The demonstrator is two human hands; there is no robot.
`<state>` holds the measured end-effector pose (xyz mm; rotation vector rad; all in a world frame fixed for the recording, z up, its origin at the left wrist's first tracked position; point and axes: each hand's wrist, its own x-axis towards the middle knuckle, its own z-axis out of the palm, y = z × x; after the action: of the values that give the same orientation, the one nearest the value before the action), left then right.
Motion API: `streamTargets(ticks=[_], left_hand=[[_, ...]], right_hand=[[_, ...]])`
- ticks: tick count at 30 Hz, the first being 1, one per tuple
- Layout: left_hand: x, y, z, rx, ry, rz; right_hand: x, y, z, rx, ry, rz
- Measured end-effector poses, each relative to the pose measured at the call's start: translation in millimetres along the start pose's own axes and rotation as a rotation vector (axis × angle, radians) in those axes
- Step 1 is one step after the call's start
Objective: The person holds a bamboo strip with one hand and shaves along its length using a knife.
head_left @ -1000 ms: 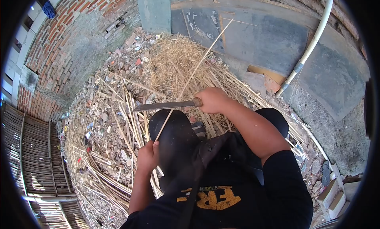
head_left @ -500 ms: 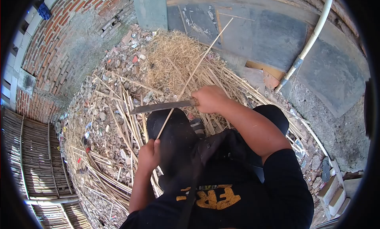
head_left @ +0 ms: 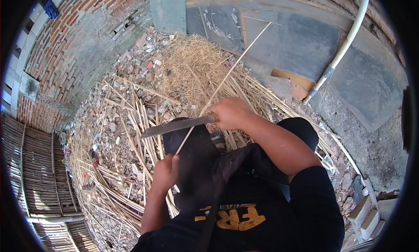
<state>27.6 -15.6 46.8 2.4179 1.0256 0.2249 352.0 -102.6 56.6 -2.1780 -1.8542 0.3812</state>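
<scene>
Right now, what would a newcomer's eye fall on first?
Probably the long, dull-grey metal knife in the right hand, crossing a thin, pale, wood-like strip held by the left hand. Beyond them, a tangled heap of yellowish, straw-like shavings spreads before flat grey panels.

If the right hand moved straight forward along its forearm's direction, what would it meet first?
Probably the thin pale strip, which crosses just ahead of the right hand; depth is unclear, so the hand might pass above it.

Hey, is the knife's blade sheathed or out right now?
Out: the knife shows its bare blade along its length, crossing the bamboo strip.
</scene>
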Motion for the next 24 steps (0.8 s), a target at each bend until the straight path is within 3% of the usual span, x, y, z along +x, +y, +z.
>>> streamTargets(ticks=[6, 12, 15, 24], left_hand=[[7.0, 3.6, 1.8, -0.022, 0.024, -0.012], [-1.7, 9.0, 2.0, -0.04, 0.007, -0.031], [-6.7, 7.2, 7.2, -0.034, 0.033, -0.024], [-0.2, 17.5, 2.5, -0.069, 0.026, -0.001]], right_hand=[[2.3, 13.7, -9.8, 0.065, 0.031, 0.137], [-2.6, -2.2, -4.7, -0.036, 0.042, -0.011], [3.7, 18.7, -11.9, 0.151, 0.043, 0.138], [-10.3, -6.6, -14.2, -0.054, 0.116, -0.061]])
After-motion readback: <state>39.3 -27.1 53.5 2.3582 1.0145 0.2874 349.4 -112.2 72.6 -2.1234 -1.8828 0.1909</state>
